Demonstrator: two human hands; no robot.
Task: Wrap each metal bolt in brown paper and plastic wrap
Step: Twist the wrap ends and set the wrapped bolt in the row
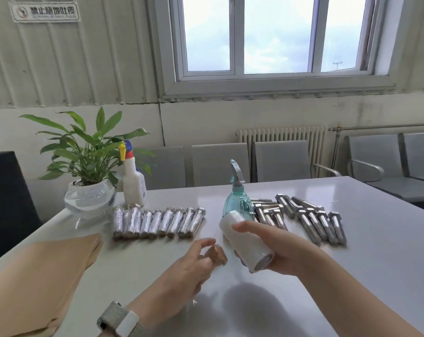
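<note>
**Plastic-wrap stage on a paper-covered bolt**

Head view: the right hand [276, 249] grips the roll [246, 242] of plastic wrap, fingers curled round its barrel, and holds it tilted above the table [352, 276], with one end toward the camera. Just left of it, the left hand [194, 263] pinches a small brown parcel [215, 255] between thumb and fingers. This is blurred, but it looks like a bolt already rolled in brown paper. Whether a film of wrap runs from roll to parcel cannot be told; none shows clearly.

Behind the left hand lies a row of wrapped bolts [157, 223], shiny with film, side by side. Behind the right hand, bare bolts [310, 220] lie in a loose heap, near a blue spray bottle [237, 200]. A stack of brown paper [48, 276] lies at the near left edge. A potted plant [89, 171] and a white spray bottle [133, 181] stand at the far left.

Judging by this, the paper step for this bolt is done and the film step is in hand. Many bolts are finished, and roughly as many remain.

The next move likely calls for bringing the roll's loose end against the parcel. The left fingers would then turn the parcel so the film winds on snugly, while the right hand keeps tension. The paper must stay pinned so it does not unroll.
</note>
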